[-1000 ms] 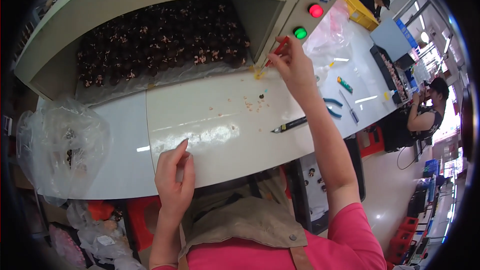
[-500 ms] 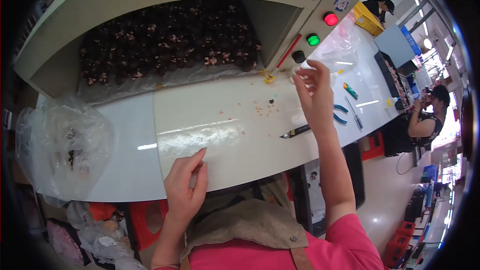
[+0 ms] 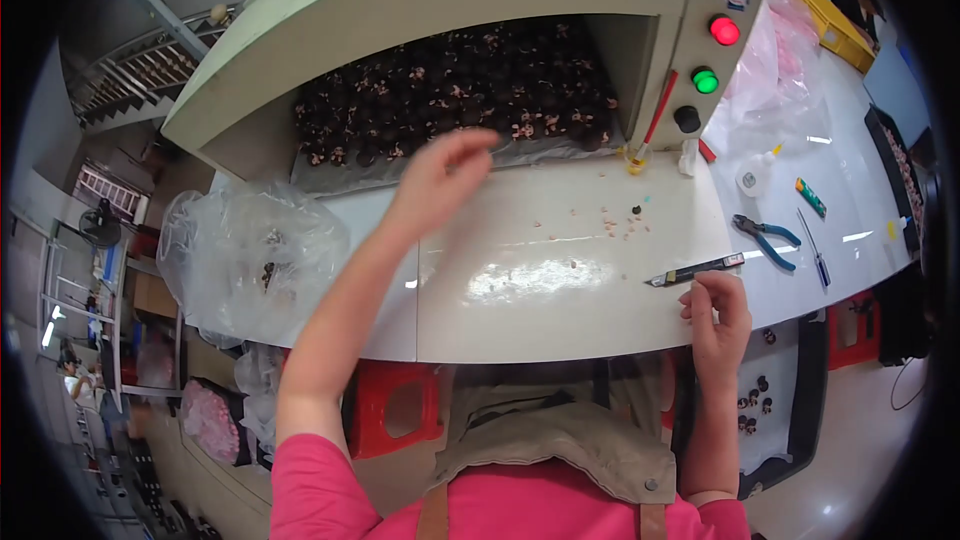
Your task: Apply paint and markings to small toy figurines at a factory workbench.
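Note:
My left hand [image 3: 447, 178] is raised before the machine's opening, fingers loosely stretched toward the right, with nothing visible in it. Behind it lies a heap of dark round pieces with pink bits [image 3: 400, 105] on a pale sheet, inside a beige box-shaped machine [image 3: 420, 0]. Near the table's front edge, my right hand [image 3: 718, 315] hangs with loosely bent fingers, open, and I see nothing in them. Just beyond its fingertips lies a utility knife [image 3: 695, 271]. A small dark bead [image 3: 636, 209] and several pinkish crumbs [image 3: 610, 225] are scattered on the tabletop [image 3: 480, 330].
Pliers [image 3: 766, 241], a screwdriver [image 3: 815, 250], a green tube-like item [image 3: 811, 197] and a white bottle [image 3: 752, 178] lie at the right. A clear plastic bag [image 3: 255, 275] spreads at the left. Below the table stand a red stool [image 3: 390, 420] and a black tray [image 3: 810, 410].
My left hand has gone up and forward to the machine's front. My right hand has dropped from beside the machine's black knob to the table's front edge. The view has turned left.

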A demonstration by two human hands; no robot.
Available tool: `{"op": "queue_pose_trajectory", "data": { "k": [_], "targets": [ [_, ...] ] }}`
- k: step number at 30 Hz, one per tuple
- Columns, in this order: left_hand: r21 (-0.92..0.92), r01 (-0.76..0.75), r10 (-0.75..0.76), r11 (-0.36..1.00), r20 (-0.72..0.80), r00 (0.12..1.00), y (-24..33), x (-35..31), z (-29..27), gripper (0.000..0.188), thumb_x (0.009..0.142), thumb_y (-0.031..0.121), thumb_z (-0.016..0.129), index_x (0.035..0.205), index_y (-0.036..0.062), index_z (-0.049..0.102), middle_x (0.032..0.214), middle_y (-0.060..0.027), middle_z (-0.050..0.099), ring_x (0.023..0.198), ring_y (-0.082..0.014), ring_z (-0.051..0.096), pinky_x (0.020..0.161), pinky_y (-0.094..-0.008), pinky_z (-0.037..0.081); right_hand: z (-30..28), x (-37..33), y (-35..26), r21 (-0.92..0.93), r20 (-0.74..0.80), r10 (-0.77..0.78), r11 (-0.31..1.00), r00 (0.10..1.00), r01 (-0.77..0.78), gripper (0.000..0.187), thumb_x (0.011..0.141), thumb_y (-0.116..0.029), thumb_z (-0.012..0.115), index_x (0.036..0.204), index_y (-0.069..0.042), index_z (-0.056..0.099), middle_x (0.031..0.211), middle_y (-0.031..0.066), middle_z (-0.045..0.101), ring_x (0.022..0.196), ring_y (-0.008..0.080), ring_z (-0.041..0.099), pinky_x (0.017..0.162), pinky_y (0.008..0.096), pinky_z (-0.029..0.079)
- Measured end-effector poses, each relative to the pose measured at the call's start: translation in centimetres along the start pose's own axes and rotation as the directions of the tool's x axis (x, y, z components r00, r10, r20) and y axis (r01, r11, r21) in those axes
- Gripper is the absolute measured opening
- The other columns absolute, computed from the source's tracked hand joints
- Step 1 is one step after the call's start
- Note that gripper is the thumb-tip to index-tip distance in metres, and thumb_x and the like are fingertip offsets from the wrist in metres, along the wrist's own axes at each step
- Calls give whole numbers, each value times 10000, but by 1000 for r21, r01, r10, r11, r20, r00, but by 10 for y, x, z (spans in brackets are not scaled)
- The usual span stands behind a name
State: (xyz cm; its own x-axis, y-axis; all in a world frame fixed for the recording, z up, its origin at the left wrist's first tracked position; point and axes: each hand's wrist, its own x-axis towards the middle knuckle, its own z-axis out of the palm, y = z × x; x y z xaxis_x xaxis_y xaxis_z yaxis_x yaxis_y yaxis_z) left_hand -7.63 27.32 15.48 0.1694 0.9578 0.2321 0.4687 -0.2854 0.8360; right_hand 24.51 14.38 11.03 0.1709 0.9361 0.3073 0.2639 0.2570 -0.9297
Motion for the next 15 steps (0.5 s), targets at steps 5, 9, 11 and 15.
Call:
{"op": "queue_pose_trajectory", "data": {
  "k": [5, 9, 11, 15],
  "targets": [
    [182, -129, 161, 975, -174, 972, -28, 118, -14, 257, 832, 139, 583, 1078, 71, 614, 910, -87, 651, 806, -158, 602, 760, -274, 467, -1, 1, 18, -94, 7, -86, 992, 996, 87, 107, 846, 19, 562, 952, 2, 560, 752, 44, 587, 630, 87, 571, 566, 201, 447],
    [466, -140, 191, 874, -65, 979, -7, 172, 12, 290, 835, 188, 604, 1109, 93, 602, 992, -64, 635, 876, -148, 602, 797, -277, 473, -5, 9, 23, -193, 17, -147, 970, 989, 147, 105, 795, 39, 604, 896, 11, 594, 746, 74, 614, 595, 109, 580, 523, 218, 438],
    [529, -195, 235, 826, -8, 972, -4, 190, 34, 295, 828, 189, 606, 1107, 93, 600, 997, -76, 635, 876, -164, 609, 797, -291, 478, -8, 12, 25, -311, 34, -202, 929, 979, 202, 98, 767, 33, 629, 856, 2, 605, 691, 82, 604, 567, 131, 579, 515, 225, 430],
    [540, -348, 331, 767, 131, 934, -25, 232, 68, 316, 794, 132, 610, 1106, 80, 596, 1003, -118, 635, 933, -214, 611, 830, -319, 474, -9, 21, 25, -392, 50, -281, 877, 958, 278, 114, 712, 26, 655, 802, -21, 605, 637, 68, 579, 497, 179, 532, 498, 278, 416]
  ]
}}
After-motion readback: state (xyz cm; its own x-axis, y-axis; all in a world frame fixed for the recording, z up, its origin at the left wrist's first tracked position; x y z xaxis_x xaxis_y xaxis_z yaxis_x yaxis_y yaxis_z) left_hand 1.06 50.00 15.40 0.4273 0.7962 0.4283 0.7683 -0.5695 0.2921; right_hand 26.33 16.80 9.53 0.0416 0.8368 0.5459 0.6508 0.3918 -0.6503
